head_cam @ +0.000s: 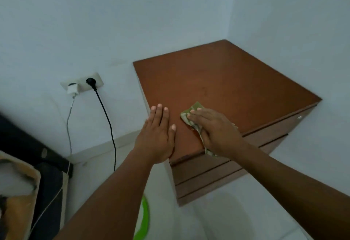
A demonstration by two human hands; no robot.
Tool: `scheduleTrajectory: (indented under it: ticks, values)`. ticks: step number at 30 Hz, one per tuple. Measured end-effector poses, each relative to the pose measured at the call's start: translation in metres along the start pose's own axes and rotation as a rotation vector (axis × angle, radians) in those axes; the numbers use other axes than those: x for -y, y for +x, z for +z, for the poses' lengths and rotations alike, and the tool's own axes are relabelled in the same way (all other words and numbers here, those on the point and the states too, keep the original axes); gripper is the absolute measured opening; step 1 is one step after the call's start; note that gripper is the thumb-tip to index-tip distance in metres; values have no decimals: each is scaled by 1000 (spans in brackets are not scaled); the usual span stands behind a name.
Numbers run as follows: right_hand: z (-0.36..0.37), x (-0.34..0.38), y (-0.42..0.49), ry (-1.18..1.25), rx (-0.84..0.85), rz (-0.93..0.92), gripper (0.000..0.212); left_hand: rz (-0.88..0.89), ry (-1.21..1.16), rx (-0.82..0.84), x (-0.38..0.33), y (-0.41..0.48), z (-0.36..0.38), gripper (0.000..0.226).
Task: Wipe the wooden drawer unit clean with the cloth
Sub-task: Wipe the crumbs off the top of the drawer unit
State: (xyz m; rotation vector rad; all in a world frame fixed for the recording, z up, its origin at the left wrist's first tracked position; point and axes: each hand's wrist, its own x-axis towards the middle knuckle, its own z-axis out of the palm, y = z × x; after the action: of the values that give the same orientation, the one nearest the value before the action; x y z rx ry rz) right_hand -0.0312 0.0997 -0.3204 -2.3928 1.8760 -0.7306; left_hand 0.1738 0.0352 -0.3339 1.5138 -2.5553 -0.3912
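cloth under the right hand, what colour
Green with pale stripes, the cloth shows in the head view.

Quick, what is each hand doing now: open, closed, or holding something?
Left hand: open, flat on the drawer unit, holding nothing.
Right hand: pressing the green cloth onto the unit's top, fingers mostly flat.

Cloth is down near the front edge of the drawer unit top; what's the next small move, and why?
Probably slide the right hand, pressing the folded green cloth flat, away towards the back corner of the brown wooden drawer unit. The cloth sits near the front edge, most of the top lies bare beyond it, and the left hand rests flat at the near left corner, seemingly bracing.
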Motion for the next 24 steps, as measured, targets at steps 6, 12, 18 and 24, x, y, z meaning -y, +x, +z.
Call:
scheduleTrajectory:
  ticks: [6, 12, 18, 24]
  values:
    - [7, 1, -5, -8, -93, 57, 47, -13, 156, 62, -8, 5, -11, 66]
    - [17, 7, -63, -122, -361, -54, 31, 79, 223, -28, -30, -12, -13, 56]
    - [3, -4, -104, -48, -558, -52, 37, 161, 121, -147, -46, -43, 13, 54]
    - [42, -9, -91, -49, -589, 72, 43, 177, 109, -267, -39, -38, 22, 53]
